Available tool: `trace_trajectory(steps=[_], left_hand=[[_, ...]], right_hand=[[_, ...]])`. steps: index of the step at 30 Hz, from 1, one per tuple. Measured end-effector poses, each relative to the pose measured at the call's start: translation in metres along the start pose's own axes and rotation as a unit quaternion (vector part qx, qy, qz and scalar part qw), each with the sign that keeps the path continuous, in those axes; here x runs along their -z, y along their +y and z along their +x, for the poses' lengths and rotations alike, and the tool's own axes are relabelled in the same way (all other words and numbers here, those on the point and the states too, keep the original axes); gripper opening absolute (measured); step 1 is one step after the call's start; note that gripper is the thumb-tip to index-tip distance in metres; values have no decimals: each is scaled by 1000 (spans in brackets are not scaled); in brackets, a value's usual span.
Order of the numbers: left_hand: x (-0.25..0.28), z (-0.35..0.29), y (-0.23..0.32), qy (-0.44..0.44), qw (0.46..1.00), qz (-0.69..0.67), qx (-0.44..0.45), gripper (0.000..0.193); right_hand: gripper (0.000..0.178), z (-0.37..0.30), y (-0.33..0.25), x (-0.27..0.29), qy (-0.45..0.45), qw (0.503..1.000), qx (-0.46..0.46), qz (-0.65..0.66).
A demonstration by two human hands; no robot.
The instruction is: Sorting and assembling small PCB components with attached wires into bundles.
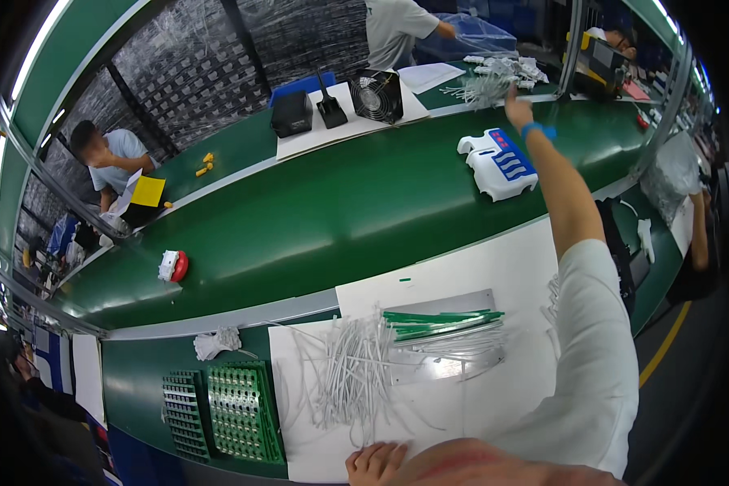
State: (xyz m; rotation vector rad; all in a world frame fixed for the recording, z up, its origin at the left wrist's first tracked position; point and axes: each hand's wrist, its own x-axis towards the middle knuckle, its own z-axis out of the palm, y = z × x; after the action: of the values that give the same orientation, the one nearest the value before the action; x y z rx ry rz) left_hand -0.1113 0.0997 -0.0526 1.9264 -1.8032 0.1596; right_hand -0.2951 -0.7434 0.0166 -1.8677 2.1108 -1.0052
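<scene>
My right arm stretches far across the green conveyor belt (pixel 316 211). My right hand (pixel 514 101), with a blue wristband, touches a heap of white wire pieces (pixel 486 81) on the far bench; its grip is hidden from me. My left hand (pixel 377 463) rests at the near edge of a white sheet (pixel 478 275), fingers curled, with nothing in it. Just above that hand lies a loose pile of white ties (pixel 352 377). Beside the pile, a bundle of green ties (pixel 441 321) sits on a metal plate (pixel 454 366).
A white and blue plastic housing (pixel 498 162) and a red and white part (pixel 173 266) ride on the belt. Green circuit board trays (pixel 239 409) and a crumpled white cloth (pixel 216 342) lie at my left. A black fan (pixel 375 95) and a black box (pixel 292 113) stand opposite, with two other people there.
</scene>
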Motion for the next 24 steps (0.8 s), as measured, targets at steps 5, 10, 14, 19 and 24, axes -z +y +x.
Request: trace_trajectory(steps=[5, 10, 14, 19, 24], left_hand=[[11, 18, 6, 6, 1000, -2, 19, 43], [16, 35, 9, 60, 997, -33, -28, 41], [41, 38, 9, 70, 969, -237, -10, 36], [131, 90, 22, 163, 910, -378, -51, 27], [228, 141, 67, 296, 848, -296, -325, 30]], right_hand=[[80, -116, 21, 63, 83, 979, 36, 184], [50, -191, 50, 163, 40, 954, 188, 231], [36, -260, 71, 259, -12, 954, 226, 195], [19, -379, 86, 308, -89, 958, 239, 135], [7, -528, 57, 311, -118, 894, 403, 156]])
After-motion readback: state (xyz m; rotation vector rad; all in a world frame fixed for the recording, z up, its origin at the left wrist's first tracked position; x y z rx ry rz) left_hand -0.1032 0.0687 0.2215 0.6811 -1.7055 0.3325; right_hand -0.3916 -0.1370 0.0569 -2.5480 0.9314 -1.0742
